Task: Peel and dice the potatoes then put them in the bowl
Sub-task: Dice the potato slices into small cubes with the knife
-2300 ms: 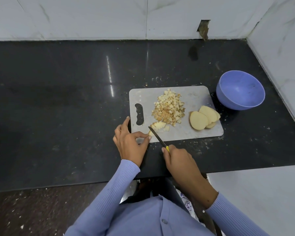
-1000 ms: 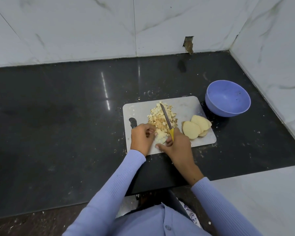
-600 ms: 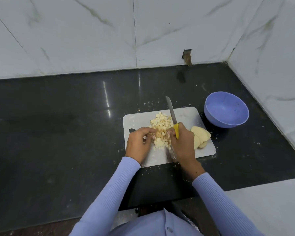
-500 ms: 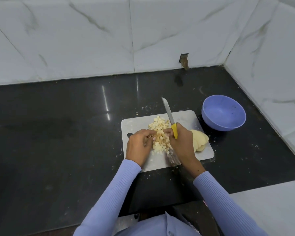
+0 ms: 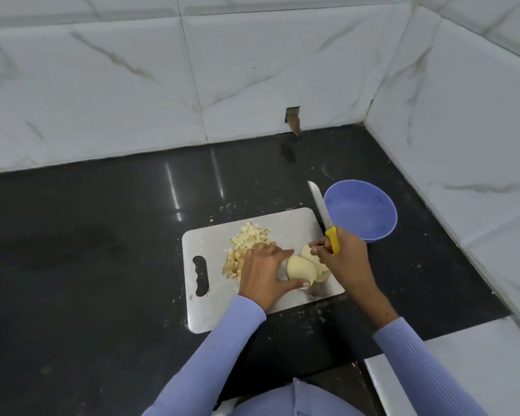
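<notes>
A grey cutting board (image 5: 285, 225) lies on the black counter. A pile of diced potato (image 5: 246, 244) sits on its middle left. Peeled potato halves (image 5: 300, 268) lie at the board's right side. My left hand (image 5: 266, 273) grips the nearest half between thumb and fingers. My right hand (image 5: 344, 255) holds a yellow-handled knife (image 5: 323, 216), blade pointing away and up, above the board's right corner. Its fingertips reach towards the other potato pieces. The purple bowl (image 5: 360, 210) stands just right of the board and looks to hold nothing.
White marble-look tiled walls close the counter at the back and right (image 5: 463, 130). A hole in the back wall (image 5: 293, 118) sits behind the board. Potato crumbs are scattered around the board. The counter's front edge runs below my arms.
Both hands left the diced pile and moved right to the potato halves. My left hand now grips a half; the knife has swung right, near the bowl.
</notes>
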Demonstrator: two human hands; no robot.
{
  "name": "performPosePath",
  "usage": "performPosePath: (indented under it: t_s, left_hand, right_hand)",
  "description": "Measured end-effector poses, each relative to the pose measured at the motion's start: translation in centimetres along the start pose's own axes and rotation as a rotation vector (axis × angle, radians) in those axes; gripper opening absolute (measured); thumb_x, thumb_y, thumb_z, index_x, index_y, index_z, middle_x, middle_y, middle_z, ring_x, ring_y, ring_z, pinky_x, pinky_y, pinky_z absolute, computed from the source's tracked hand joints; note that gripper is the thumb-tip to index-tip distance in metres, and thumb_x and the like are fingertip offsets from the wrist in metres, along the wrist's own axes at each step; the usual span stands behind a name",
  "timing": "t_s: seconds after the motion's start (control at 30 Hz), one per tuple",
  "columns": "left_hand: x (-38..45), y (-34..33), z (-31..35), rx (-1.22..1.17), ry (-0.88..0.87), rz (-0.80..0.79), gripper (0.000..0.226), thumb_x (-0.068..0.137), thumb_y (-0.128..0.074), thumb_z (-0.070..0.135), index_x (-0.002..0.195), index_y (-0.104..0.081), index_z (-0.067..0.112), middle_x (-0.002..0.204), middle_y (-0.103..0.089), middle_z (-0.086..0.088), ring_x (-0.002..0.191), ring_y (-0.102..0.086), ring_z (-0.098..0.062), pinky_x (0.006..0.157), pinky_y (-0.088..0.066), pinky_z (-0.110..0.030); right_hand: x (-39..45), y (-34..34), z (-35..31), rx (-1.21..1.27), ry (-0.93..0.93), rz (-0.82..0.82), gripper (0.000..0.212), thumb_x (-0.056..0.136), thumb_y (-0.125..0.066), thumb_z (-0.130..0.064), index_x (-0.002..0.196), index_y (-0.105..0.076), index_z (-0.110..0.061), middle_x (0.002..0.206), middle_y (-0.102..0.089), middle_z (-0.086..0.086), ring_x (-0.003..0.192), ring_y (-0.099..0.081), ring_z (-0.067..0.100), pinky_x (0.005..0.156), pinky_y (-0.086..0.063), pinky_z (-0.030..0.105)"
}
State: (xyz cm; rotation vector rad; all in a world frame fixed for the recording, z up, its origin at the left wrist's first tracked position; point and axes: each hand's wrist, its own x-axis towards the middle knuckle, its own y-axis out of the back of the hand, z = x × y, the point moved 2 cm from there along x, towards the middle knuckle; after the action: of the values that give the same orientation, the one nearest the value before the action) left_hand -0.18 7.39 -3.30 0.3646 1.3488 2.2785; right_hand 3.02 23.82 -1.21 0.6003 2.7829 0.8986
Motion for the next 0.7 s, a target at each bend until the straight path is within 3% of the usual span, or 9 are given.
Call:
performPosePath:
  t_s: [0.17, 0.27, 0.37, 0.57, 0.7]
  left_hand:
    - [0.7, -1.6, 2.1, 0.174, 0.028, -0.061, 0.078, 0.065, -0.069, 0.067, 0.133, -0.051, 0.031, 0.125, -0.052, 0.002, 0.117, -0.039, -0.02, 0.092, -0.024, -0.033]
    - [1.1, -2.1, 2.2, 0.215, 0.049, -0.051, 0.079, 0.067, -0.067, 0.066, 0.135, -0.048, 0.03, 0.127, -0.051, 0.002, 0.118, -0.039, -0.02, 0.095, -0.024, -0.032]
    - [1.4, -2.5, 2.2, 0.238, 0.057, -0.023, 0.078, 0.068, -0.066, 0.064, 0.134, -0.05, 0.027, 0.125, -0.055, 0.002, 0.117, -0.042, -0.019, 0.095, -0.024, -0.032]
    - [1.2, -3.1, 2.0, 0.103, 0.016, 0.128, 0.07, 0.058, -0.081, 0.042, 0.118, -0.065, 0.012, 0.111, -0.066, -0.007, 0.101, -0.059, -0.028, 0.088, -0.036, -0.035]
    - [0.8, -3.2, 1.6, -0.076, 0.018, 0.175, 0.064, 0.053, -0.086, 0.028, 0.111, -0.068, 0.008, 0.108, -0.064, -0.006, 0.088, -0.064, -0.029, 0.073, -0.051, -0.033]
  right_hand:
    - [-0.9, 0.7, 1.5, -0.012, -0.052, 0.02, 0.02, 0.078, -0.075, -0.011, 0.075, -0.057, -0.003, 0.072, -0.063, 0.005, 0.068, -0.06, 0.012, 0.061, -0.047, 0.018]
    - [-1.0, 0.6, 2.2, -0.009, -0.074, 0.014, 0.021, 0.078, -0.075, -0.012, 0.077, -0.057, -0.001, 0.073, -0.064, 0.009, 0.07, -0.061, 0.019, 0.064, -0.05, 0.029]
    - [-1.1, 0.8, 2.6, 0.004, -0.082, 0.013, 0.022, 0.077, -0.076, -0.012, 0.076, -0.057, -0.002, 0.073, -0.064, 0.008, 0.07, -0.061, 0.018, 0.064, -0.05, 0.029]
    - [-1.2, 1.2, 2.9, 0.056, -0.11, -0.011, 0.018, 0.079, -0.075, -0.012, 0.081, -0.059, -0.003, 0.072, -0.062, -0.003, 0.07, -0.06, 0.009, 0.062, -0.046, 0.014]
    - [-1.3, 1.2, 3.2, 0.034, -0.095, -0.043, 0.016, 0.081, -0.073, -0.014, 0.082, -0.059, -0.005, 0.073, -0.062, -0.003, 0.071, -0.06, 0.009, 0.064, -0.046, 0.017]
